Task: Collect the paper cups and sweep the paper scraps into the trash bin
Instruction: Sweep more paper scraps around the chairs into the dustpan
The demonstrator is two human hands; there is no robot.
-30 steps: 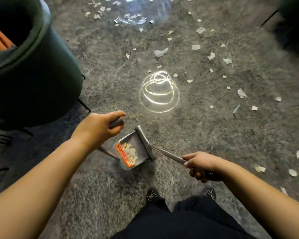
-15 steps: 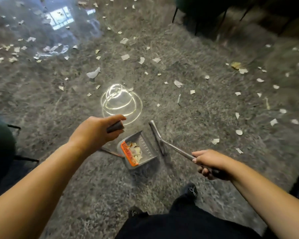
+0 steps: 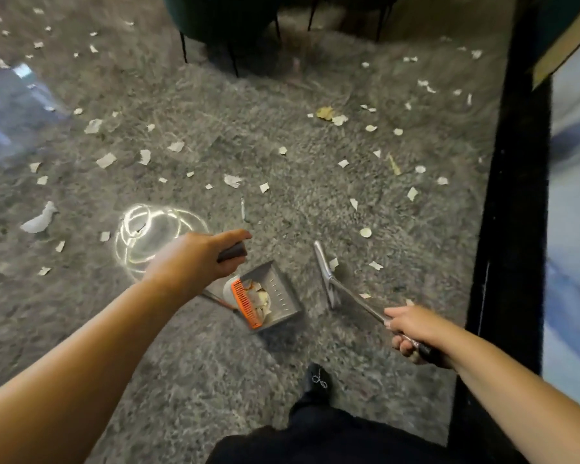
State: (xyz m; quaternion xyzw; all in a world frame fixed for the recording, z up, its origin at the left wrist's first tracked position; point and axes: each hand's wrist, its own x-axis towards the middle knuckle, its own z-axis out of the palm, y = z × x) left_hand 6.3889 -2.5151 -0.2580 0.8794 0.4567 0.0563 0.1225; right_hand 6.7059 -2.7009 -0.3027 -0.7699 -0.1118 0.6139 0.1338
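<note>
My left hand (image 3: 195,259) grips the dark handle of a grey dustpan (image 3: 275,296), which hangs just above the floor. The pan has an orange comb edge and holds several paper scraps. My right hand (image 3: 412,329) grips the handle of a grey broom (image 3: 325,272) whose narrow head rests on the floor just right of the pan. Many white paper scraps (image 3: 231,180) lie scattered over the glossy grey stone floor (image 3: 181,363), ahead and to both sides. No paper cup or trash bin is in view.
A dark green chair (image 3: 221,18) on thin black legs stands at the top centre. A black strip (image 3: 513,195) runs down the right side beside a pale surface. My dark shoe (image 3: 317,380) is below the pan. A bright light reflection sits left of the pan.
The view has swung right: the green chair on the left is gone and the black strip has appeared. The broom head has moved away from the pan to its right.
</note>
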